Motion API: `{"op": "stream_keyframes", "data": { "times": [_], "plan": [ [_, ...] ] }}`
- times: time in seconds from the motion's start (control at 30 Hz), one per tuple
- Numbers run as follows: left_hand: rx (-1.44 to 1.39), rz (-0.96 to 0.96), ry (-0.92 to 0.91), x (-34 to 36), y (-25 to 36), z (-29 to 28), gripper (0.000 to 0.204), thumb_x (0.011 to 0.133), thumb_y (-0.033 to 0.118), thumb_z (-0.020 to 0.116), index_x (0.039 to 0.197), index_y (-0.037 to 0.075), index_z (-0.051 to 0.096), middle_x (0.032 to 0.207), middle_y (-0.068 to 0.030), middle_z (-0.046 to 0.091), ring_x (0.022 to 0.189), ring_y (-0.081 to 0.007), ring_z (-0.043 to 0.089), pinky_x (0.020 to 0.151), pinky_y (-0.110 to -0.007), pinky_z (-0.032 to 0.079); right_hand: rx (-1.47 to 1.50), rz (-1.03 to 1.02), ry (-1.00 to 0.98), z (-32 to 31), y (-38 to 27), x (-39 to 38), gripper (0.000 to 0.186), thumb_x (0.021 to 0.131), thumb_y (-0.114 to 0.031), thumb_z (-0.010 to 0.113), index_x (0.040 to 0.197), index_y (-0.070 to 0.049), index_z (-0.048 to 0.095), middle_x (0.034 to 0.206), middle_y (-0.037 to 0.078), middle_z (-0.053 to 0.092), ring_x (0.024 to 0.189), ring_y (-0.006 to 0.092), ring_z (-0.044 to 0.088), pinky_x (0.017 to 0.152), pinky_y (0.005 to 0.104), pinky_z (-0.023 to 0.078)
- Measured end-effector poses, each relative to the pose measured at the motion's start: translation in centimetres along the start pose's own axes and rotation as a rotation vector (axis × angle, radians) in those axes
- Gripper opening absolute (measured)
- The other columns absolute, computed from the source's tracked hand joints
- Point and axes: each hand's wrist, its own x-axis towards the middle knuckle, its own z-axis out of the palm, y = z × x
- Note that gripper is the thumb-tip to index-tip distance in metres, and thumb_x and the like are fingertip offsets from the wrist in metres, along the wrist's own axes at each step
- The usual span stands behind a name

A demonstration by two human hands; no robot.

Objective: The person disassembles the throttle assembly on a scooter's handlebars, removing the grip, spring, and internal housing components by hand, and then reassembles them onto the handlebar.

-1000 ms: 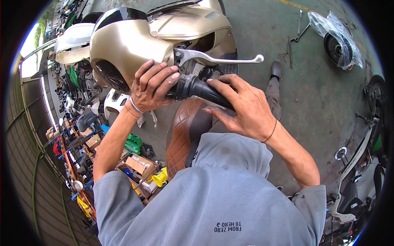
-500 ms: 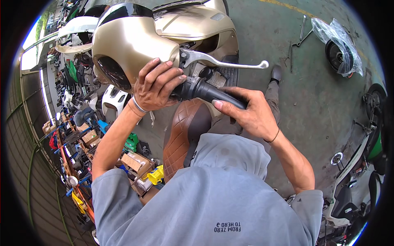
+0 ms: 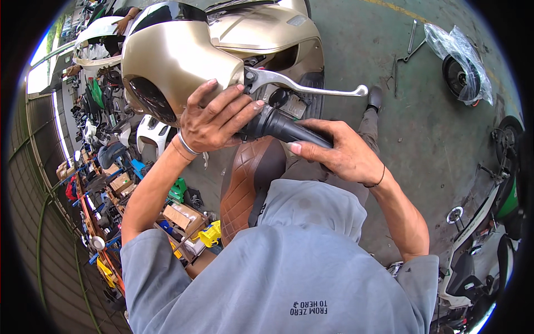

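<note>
A scooter's gold handlebar cover (image 3: 167,47) fills the upper left, with a black rubber handlebar grip (image 3: 289,129) sticking out to the right. Over the inner end of the grip, at the black switch housing (image 3: 260,119), my left hand (image 3: 214,119) is closed, its fingertips across the top and the thumb hidden. My right hand (image 3: 339,150) is wrapped round the outer end of the grip, thumb along the near side, the other fingers mostly out of sight. Above both hands, a silver brake lever (image 3: 306,86) reaches right, untouched.
Below the bar is a brown quilted seat (image 3: 245,183). On the floor at right lie wrenches (image 3: 411,36) and a wheel (image 3: 459,78) partly in clear plastic. A co-worker's hand (image 3: 123,25) is at a white panel (image 3: 92,33). Boxes and parts crowd the left; another scooter (image 3: 478,250) stands lower right.
My left fingers have shifted slightly right, farther over the switch housing. My right hand keeps its hold with a small shift. A co-worker's hand has come into view at the white panel.
</note>
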Motion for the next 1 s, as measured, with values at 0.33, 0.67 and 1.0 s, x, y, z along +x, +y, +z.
{"op": "stream_keyframes", "data": {
  "times": [0.33, 0.67, 1.0],
  "plan": [
    [-0.045, -0.054, -0.006, 0.3, 0.4, -0.1, 0.047, 0.079, 0.053, 0.064, 0.119, 0.028, 0.069, 0.109, 0.0098, 0.067, 0.121, -0.0104, 0.053, 0.118, -0.045, 0.029, -0.290, -0.345, 0.185, 1.0, 1.4, -0.9, 0.052, 0.085, -0.027, 0.073, 0.125, 0.002, 0.059, 0.093, 0.020, 0.069, 0.076, 0.0310, 0.069, 0.068, 0.0381, 0.053],
    [0.004, 0.002, -0.003, 0.1, 0.0, 0.2, 0.047, 0.089, 0.058, 0.054, 0.117, 0.024, 0.069, 0.109, 0.0070, 0.069, 0.120, -0.0141, 0.053, 0.114, -0.047, 0.030, -0.417, -0.358, 0.259, 1.2, 2.1, -0.8, 0.054, 0.085, -0.028, 0.073, 0.129, -0.002, 0.056, 0.077, 0.013, 0.062, 0.058, 0.0254, 0.061, 0.053, 0.0379, 0.048],
    [-0.043, -0.053, 0.008, 0.5, 0.4, -0.2, 0.043, 0.082, 0.049, 0.063, 0.119, 0.028, 0.069, 0.111, 0.0101, 0.067, 0.120, -0.0100, 0.053, 0.117, -0.045, 0.029, -0.043, -0.129, 0.149, 1.0, 2.0, -0.4, 0.053, 0.085, -0.030, 0.075, 0.124, 0.002, 0.060, 0.071, 0.007, 0.059, 0.054, 0.0163, 0.056, 0.052, 0.0303, 0.045]
  ]
}}
